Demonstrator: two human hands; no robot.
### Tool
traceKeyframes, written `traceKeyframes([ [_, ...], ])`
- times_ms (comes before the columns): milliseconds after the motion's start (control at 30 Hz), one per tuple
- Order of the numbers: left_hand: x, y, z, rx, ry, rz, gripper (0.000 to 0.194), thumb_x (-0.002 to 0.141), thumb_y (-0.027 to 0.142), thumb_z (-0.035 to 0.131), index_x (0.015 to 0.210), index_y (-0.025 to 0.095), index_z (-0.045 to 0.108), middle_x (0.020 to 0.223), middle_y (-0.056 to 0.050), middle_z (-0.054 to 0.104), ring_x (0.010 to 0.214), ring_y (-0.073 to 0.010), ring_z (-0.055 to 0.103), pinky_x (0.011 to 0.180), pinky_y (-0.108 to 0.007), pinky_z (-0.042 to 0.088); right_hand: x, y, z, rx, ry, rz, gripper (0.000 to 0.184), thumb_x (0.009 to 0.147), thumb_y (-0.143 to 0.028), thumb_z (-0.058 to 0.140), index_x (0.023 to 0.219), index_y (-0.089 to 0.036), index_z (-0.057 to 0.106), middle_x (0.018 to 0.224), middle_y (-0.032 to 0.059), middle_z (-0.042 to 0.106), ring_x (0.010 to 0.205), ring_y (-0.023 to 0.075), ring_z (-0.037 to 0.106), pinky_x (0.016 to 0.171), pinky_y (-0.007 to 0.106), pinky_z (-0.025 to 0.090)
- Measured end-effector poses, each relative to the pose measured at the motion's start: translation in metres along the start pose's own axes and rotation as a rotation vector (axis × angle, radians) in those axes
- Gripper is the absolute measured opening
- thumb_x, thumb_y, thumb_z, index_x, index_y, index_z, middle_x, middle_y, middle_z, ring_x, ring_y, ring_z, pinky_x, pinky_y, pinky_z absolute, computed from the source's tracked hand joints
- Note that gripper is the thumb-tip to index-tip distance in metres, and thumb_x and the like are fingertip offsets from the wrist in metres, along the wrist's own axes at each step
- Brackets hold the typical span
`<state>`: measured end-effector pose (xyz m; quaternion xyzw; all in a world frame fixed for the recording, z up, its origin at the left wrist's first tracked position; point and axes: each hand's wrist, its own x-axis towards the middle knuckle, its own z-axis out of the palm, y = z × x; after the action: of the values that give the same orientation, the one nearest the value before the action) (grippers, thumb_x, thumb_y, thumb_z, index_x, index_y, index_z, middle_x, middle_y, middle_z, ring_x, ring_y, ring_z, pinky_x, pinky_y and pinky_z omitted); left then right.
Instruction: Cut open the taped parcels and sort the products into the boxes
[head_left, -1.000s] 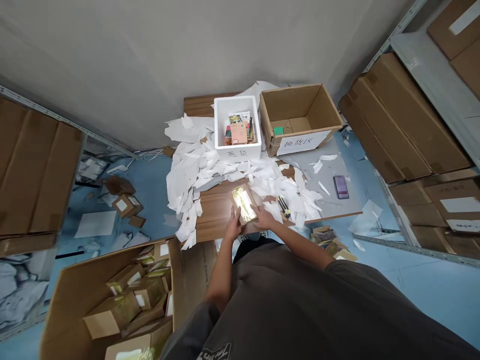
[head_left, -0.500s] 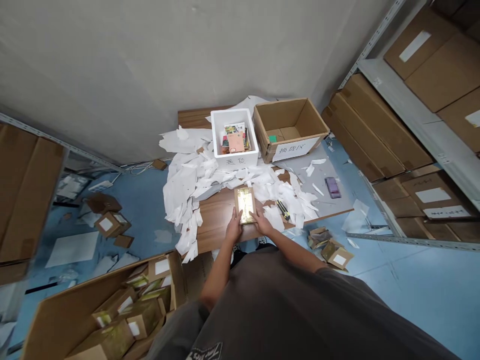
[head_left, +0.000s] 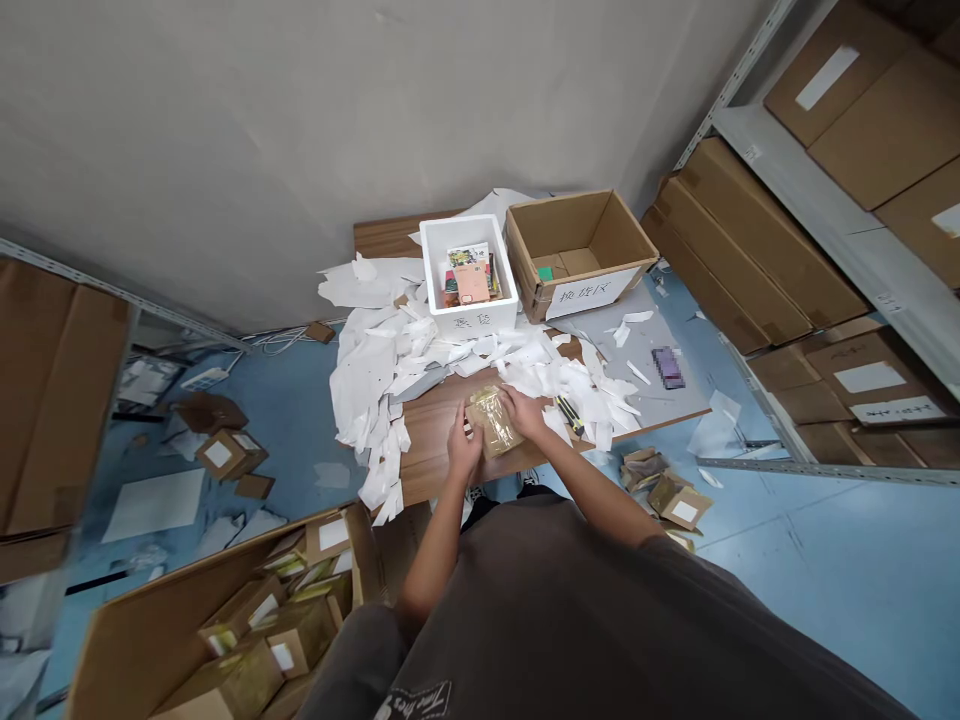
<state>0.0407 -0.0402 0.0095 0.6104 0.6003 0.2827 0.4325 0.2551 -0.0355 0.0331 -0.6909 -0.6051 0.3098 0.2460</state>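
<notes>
A small cardboard parcel (head_left: pixel 495 422) with shiny clear tape over it is held above the front part of the wooden table (head_left: pixel 429 432). My left hand (head_left: pixel 463 440) grips its left edge. My right hand (head_left: pixel 525 412) is closed on its upper right side. Just right of my right hand lies a yellow and black box cutter (head_left: pixel 569 414) on scraps of torn white paper (head_left: pixel 525 358).
Behind the paper stand a white foam box (head_left: pixel 474 320) with several booklets and an open cardboard box (head_left: pixel 592 290) with a paper label. A large carton (head_left: pixel 150 610) of taped parcels is at lower left. Shelves with cartons (head_left: pixel 757 260) rise on the right.
The parcel has been turned and tilted in my hands. My right hand has shifted up along its side. The view has moved slightly.
</notes>
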Motion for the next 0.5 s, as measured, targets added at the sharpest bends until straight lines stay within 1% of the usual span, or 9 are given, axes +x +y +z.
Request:
traceKeyframes([
  [33, 0.005, 0.001, 0.003, 0.007, 0.010, -0.024, 0.082, 0.107, 0.048, 0.056, 0.178, 0.021, 0.026, 0.160, -0.016, 0.063, 0.131, -0.0314, 0.071, 0.113, -0.048, 0.057, 0.008, -0.003, 0.003, 0.010, -0.017, 0.025, 0.052, 0.118, -0.045, 0.040, 0.165, -0.028, 0.054, 0.144, 0.0092, 0.075, 0.130, 0.0286, 0.071, 0.113, 0.043, 0.054],
  [100, 0.018, 0.002, 0.009, 0.017, 0.024, -0.034, 0.084, 0.109, 0.053, 0.051, 0.178, 0.017, 0.022, 0.165, -0.020, 0.057, 0.141, -0.0348, 0.065, 0.119, -0.052, 0.052, 0.025, -0.006, 0.009, 0.037, -0.061, 0.070, 0.056, 0.118, -0.049, 0.039, 0.170, -0.029, 0.047, 0.144, 0.0084, 0.075, 0.132, 0.0287, 0.070, 0.113, 0.042, 0.053],
  [200, 0.041, 0.002, 0.013, -0.012, 0.020, -0.025, 0.082, 0.111, 0.059, 0.044, 0.177, 0.015, 0.025, 0.170, -0.020, 0.051, 0.152, -0.0355, 0.055, 0.124, -0.052, 0.047, 0.045, -0.007, 0.011, 0.040, -0.139, 0.174, 0.064, 0.117, -0.053, 0.043, 0.175, -0.026, 0.038, 0.141, 0.0103, 0.076, 0.130, 0.0314, 0.071, 0.113, 0.041, 0.052],
  [267, 0.051, 0.001, 0.009, -0.014, 0.014, -0.014, 0.080, 0.111, 0.060, 0.044, 0.176, 0.016, 0.030, 0.171, -0.019, 0.050, 0.154, -0.0350, 0.054, 0.126, -0.052, 0.045, 0.049, -0.005, 0.005, 0.029, -0.186, 0.196, 0.069, 0.116, -0.050, 0.043, 0.178, -0.022, 0.030, 0.145, 0.0140, 0.073, 0.130, 0.0332, 0.071, 0.112, 0.043, 0.053],
  [333, 0.052, -0.002, 0.001, 0.016, 0.025, 0.038, 0.076, 0.110, 0.057, 0.046, 0.174, 0.017, 0.035, 0.173, -0.018, 0.047, 0.159, -0.0342, 0.047, 0.131, -0.053, 0.039, 0.039, 0.000, -0.002, 0.037, -0.164, 0.115, 0.073, 0.113, -0.043, 0.045, 0.180, -0.021, 0.023, 0.160, 0.0163, 0.061, 0.137, 0.0335, 0.065, 0.115, 0.047, 0.053],
  [400, 0.040, -0.007, -0.010, 0.057, 0.004, 0.117, 0.070, 0.109, 0.049, 0.052, 0.172, 0.019, 0.041, 0.177, -0.016, 0.042, 0.165, -0.0331, 0.038, 0.136, -0.054, 0.031, 0.017, 0.010, -0.008, 0.059, -0.117, -0.019, 0.079, 0.107, -0.037, 0.053, 0.180, -0.024, 0.024, 0.173, 0.0151, 0.046, 0.147, 0.0334, 0.057, 0.121, 0.052, 0.050],
  [433, 0.031, -0.010, -0.014, 0.076, -0.040, 0.151, 0.070, 0.107, 0.044, 0.056, 0.171, 0.020, 0.043, 0.178, -0.015, 0.039, 0.167, -0.0330, 0.034, 0.137, -0.055, 0.030, 0.003, 0.016, -0.008, 0.068, -0.121, -0.085, 0.082, 0.103, -0.035, 0.059, 0.178, -0.025, 0.029, 0.175, 0.0143, 0.043, 0.152, 0.0342, 0.052, 0.124, 0.055, 0.047],
  [500, 0.009, -0.015, -0.018, 0.104, -0.182, 0.185, 0.078, 0.099, 0.033, 0.067, 0.172, 0.022, 0.042, 0.181, -0.013, 0.034, 0.168, -0.0336, 0.031, 0.136, -0.055, 0.030, -0.026, 0.027, -0.004, 0.069, -0.207, -0.148, 0.089, 0.093, -0.030, 0.071, 0.175, -0.026, 0.039, 0.176, 0.0138, 0.042, 0.160, 0.0371, 0.042, 0.128, 0.057, 0.041],
])
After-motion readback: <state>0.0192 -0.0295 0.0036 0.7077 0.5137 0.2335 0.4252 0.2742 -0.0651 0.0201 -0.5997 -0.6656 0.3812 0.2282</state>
